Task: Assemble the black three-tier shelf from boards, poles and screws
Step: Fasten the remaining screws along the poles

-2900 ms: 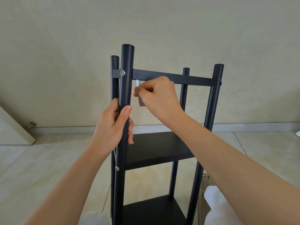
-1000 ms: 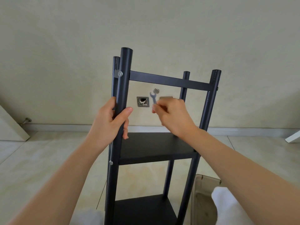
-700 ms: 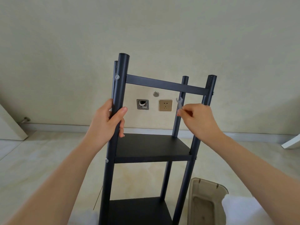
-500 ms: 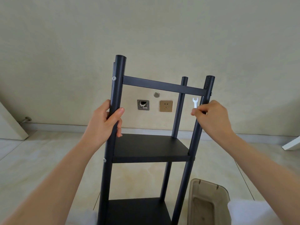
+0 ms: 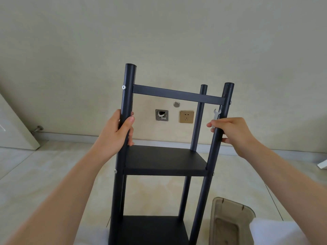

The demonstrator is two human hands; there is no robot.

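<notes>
Black metal makes up the shelf (image 5: 164, 161), which stands upright on the tiled floor (image 5: 44, 174) between the person's arms, near the wall. 2 boards are in view, the middle one level with the wrists and a lower one at the bottom edge; at the top only a crossbar (image 5: 178, 94) joins the 2 front poles, and I cannot see a top board there.

Risk, as I judge it, sits at the right front pole (image 5: 217, 138). The screw (image 5: 230, 102) at the crossbar's right end is the likely next target, and the small flat wrench (image 5: 216, 115) is thin and held only at its lower end, so it could slip off the screw head or drop to the floor. Pushing sideways on that pole could also rack or tip the tall, narrow frame if the other hand loosens.

The left hand (image 5: 118, 133) grips the left front pole (image 5: 126, 121), fingers curled round it and the thumb laid across its front, just above the middle board. The right hand (image 5: 231, 133) pinches the wrench between thumb and fingers, its open end pointing up beside the right pole; the other fingers curl behind that pole, touching it.

Behind, on the wall, are a gold socket (image 5: 186, 117) and an open wall box (image 5: 161, 115). A beige plastic bin (image 5: 230, 225) sits on the floor at lower right.
</notes>
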